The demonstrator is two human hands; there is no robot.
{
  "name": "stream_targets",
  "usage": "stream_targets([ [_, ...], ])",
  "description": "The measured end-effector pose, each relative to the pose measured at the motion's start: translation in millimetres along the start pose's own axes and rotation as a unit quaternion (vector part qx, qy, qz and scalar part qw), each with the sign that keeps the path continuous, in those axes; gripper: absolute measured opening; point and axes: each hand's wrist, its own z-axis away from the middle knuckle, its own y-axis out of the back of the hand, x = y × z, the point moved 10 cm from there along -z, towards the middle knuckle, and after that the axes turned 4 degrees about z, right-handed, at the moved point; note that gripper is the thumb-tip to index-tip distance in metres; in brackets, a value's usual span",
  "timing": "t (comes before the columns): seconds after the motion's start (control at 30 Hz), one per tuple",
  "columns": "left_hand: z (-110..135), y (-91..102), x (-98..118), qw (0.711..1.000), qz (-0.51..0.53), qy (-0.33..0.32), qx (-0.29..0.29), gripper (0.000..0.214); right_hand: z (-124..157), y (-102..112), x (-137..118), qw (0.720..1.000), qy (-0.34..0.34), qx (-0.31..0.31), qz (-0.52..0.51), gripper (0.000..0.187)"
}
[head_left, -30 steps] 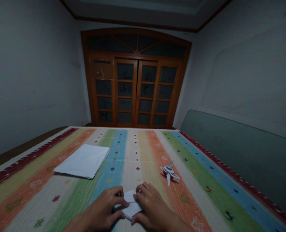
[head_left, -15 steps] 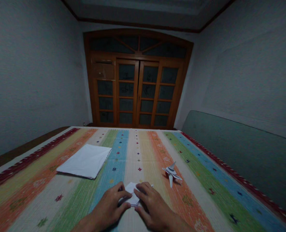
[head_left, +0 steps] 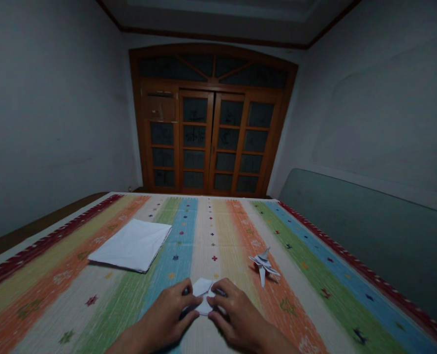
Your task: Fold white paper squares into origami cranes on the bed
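Note:
Between my two hands, low in the middle of the head view, lies a small folded piece of white paper on the striped cloth. My left hand has its thumb and fingers closed on the paper's left side. On the right side, my right hand grips it with bent fingers and thumb. Both hands cover much of the paper, so its full shape is hidden. Right of my right hand stands a folded origami figure with pointed arms. Farther off to the left lies a stack of white paper sheets.
A tablecloth with coloured stripes covers the table. Along the right side runs a pale green panel, perhaps a seat back. Wooden doors with glass panes close off the far end, between pale walls.
My fingers have shifted slightly on the folded paper, and a flap at its top right now shows between them. The origami figure and the paper stack lie where they were.

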Motion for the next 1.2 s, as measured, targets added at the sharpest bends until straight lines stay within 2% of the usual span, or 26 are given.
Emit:
stream_targets([
  [0.23,-1,1.4,-2,1.000,0.019,-0.003,0.019,0.026,0,3,-1,1.000,0.002,0.028,-0.001,0.020],
  [0.53,-4,2.4,-6,0.998,0.048,0.026,0.021,0.022,-4,-4,-9,0.992,0.052,0.053,0.103,0.014],
  [0.7,-5,4.4,-8,0.997,0.060,0.029,0.037,0.021,-2,-3,-11,0.992,0.059,0.050,0.103,0.015],
  [0.83,-6,5.2,-7,0.997,0.063,0.024,0.049,0.021,-2,-4,-8,0.996,0.041,0.041,0.073,0.017],
  [0.97,-6,4.6,-8,0.997,0.053,0.019,0.060,0.021,-4,-4,1,0.996,0.012,0.071,0.044,0.011],
  [1.2,-6,7.3,-16,0.993,0.066,0.022,0.097,0.024,-8,2,18,0.989,-0.091,0.112,-0.020,0.014],
])
